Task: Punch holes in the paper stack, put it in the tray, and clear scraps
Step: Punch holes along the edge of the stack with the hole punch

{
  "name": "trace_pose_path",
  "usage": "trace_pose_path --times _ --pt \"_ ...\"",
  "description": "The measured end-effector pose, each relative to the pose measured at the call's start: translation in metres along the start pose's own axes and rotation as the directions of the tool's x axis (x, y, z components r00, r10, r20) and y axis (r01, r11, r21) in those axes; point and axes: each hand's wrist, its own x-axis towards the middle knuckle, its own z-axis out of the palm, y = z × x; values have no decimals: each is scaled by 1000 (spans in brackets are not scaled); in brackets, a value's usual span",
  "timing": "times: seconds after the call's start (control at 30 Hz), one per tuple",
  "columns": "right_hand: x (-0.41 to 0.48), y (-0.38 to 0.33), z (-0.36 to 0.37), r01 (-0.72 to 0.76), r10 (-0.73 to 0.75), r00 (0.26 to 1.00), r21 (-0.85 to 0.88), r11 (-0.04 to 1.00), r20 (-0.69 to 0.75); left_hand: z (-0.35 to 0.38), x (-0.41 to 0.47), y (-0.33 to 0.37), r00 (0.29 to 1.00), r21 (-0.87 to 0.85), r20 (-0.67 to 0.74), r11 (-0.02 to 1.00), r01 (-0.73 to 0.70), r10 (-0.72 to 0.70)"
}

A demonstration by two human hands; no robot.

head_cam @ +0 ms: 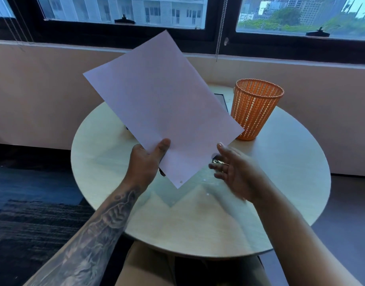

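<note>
My left hand (145, 162) grips a white paper stack (161, 104) by its lower left edge and holds it tilted above the round table (290, 172). A punched hole shows near the stack's lowest corner. My right hand (233, 172) hovers just right of the stack with fingers spread, holding nothing. Under it a dark, shiny hole punch (215, 159) peeks out, mostly hidden by the paper and hand. Small white paper scraps (207, 194) lie on the table below the stack. A dark tray (220, 102) is largely hidden behind the paper.
An orange mesh wastebasket (255, 112) stands on the table at the back right, beside the tray. A wall and windows rise behind the table. A dark rug lies on the floor at the left.
</note>
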Motion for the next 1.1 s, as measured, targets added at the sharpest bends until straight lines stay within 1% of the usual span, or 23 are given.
trace_pose_path --times 0.03,0.1,0.27,0.37,0.43,0.47,0.5,0.57,0.73,0.83,0.93,1.0,1.1 --pt "2 1 1 -25 22 999 64 998 36 0 -1 2 1000 -8 17 1000 0 0" --pt "4 3 7 -43 34 997 122 992 73 -3 0 4 999 -20 43 1000 3 -3" --pt "5 7 22 5 1 999 193 981 -33 -10 3 7 992 10 127 1000 -20 19" --pt "8 8 27 52 -46 998 171 984 -42 -13 8 6 993 -9 118 1000 -17 18" --pt "10 8 30 84 -77 996 174 981 -45 -15 7 2 991 -113 123 991 71 -57" --pt "11 7 31 98 -90 995 175 980 -51 -13 3 0 984 -191 155 975 116 -87" --pt "12 7 31 114 -105 993 177 978 -56 -12 -3 -3 974 -262 203 954 148 -96" --pt "13 6 34 141 -131 989 197 970 -66 -6 -24 -12 963 -307 252 935 176 -98" --pt "18 9 50 173 -148 983 271 947 -111 25 -68 -22 956 -266 231 934 238 -178" --pt "20 13 60 163 -139 985 282 945 -102 42 -67 -16 969 -345 159 908 236 -191" --pt "22 14 64 142 -106 986 308 941 -132 51 -58 -9 973 -430 75 873 230 -219" --pt "25 14 64 159 -116 982 318 935 -147 53 -54 -8 970 -458 28 860 225 -240" --pt "27 17 63 160 -112 980 317 935 -163 54 -47 -9 966 -484 4 845 227 -258"
